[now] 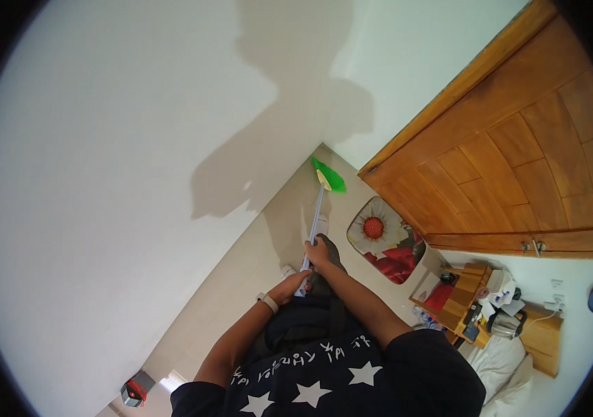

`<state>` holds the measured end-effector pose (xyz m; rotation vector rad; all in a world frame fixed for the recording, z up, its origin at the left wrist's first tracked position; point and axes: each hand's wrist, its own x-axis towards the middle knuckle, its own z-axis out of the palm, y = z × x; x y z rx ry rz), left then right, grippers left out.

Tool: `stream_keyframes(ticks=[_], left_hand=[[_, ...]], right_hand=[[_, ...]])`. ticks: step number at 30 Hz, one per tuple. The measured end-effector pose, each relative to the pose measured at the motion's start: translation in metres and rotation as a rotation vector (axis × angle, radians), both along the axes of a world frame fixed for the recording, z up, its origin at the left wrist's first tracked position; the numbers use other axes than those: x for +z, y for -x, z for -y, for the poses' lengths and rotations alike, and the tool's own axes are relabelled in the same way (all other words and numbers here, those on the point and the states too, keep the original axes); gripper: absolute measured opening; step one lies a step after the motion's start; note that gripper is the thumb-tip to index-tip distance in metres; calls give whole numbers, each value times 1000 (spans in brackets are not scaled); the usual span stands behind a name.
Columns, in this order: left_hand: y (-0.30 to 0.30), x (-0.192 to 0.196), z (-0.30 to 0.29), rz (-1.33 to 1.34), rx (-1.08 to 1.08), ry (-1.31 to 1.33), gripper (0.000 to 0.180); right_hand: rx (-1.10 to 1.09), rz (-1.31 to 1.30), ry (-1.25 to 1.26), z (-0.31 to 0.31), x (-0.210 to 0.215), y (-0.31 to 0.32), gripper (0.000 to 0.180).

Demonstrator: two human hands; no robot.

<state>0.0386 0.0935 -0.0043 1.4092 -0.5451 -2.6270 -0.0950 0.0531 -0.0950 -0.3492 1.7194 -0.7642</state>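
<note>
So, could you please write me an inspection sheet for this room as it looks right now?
Surface: pale tiled floor, bare along the white wall.
Job's things: broom with green head in the corner by the wooden door.
Clutter: flower-print mat; crowded wooden shelf; small red and grey object on the floor.
Hands: left hand and right hand both grip the broom handle.
Cables: white cable at a wall socket.
Surroundings: white bedding.

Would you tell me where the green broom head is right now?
In the head view, the green broom head sits on the floor in the room's corner, where the white walls meet, just left of the wooden door.
</note>
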Motion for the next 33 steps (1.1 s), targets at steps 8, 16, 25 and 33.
stream_keyframes(ticks=[8,16,25,33], left_hand=[[37,-10,44,221,-52,145,35],[73,-3,99,286,-74,223,42],[48,-18,63,446,-966,954,50],[21,-10,-17,649,-738,683,61]], right_hand=[[39,15,-54,47,-33,25,55],[-46,210,-39,98,-41,55,50],[-46,173,-74,61,-28,33,39],[63,116,-44,-6,-28,8,39]])
